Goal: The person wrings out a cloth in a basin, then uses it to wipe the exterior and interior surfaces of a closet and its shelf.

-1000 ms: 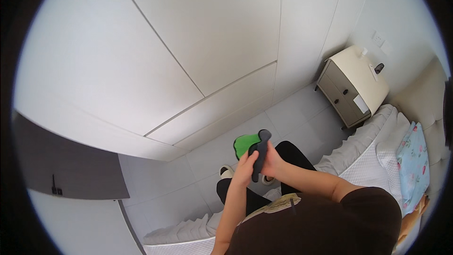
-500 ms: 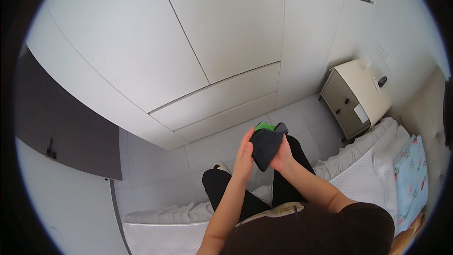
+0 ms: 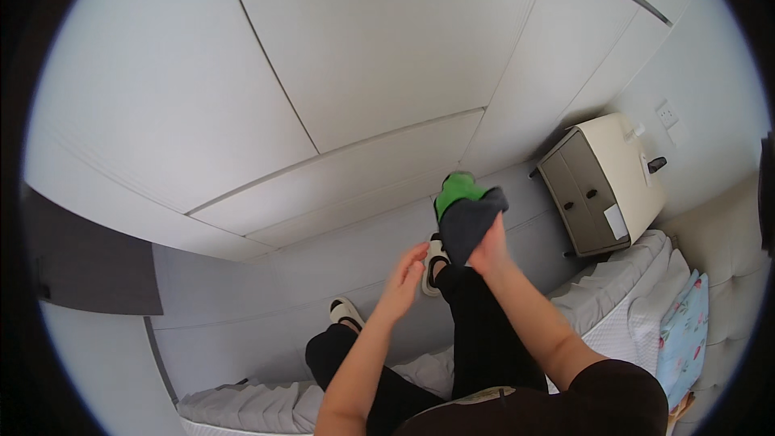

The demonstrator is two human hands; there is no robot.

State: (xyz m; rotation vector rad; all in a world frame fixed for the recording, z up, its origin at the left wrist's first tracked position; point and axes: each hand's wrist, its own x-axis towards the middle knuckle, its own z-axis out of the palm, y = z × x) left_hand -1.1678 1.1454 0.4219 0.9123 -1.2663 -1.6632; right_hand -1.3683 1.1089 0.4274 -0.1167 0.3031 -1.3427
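A dark grey piece of fabric with a bright green part and black edging, the grey and green cloth item (image 3: 468, 222), is held out over my right leg. My right hand (image 3: 490, 249) grips it at its lower right side. Its exact kind I cannot make out. Beside it to the left, my left hand (image 3: 404, 281) is apart from the cloth, fingers loosely bent and holding nothing.
White cabinets with drawers (image 3: 347, 186) rise in front of me. A grey bedside cabinet (image 3: 577, 186) stands right, below wall sockets. I sit on a bed with a white quilted cover (image 3: 601, 331); a blue floral pillow (image 3: 684, 331) lies right. Sandals (image 3: 345, 311) are on my feet.
My left hand has let go of the cloth and moved down and left. The right hand keeps the cloth, now more opened out with more green showing. The view has tilted.
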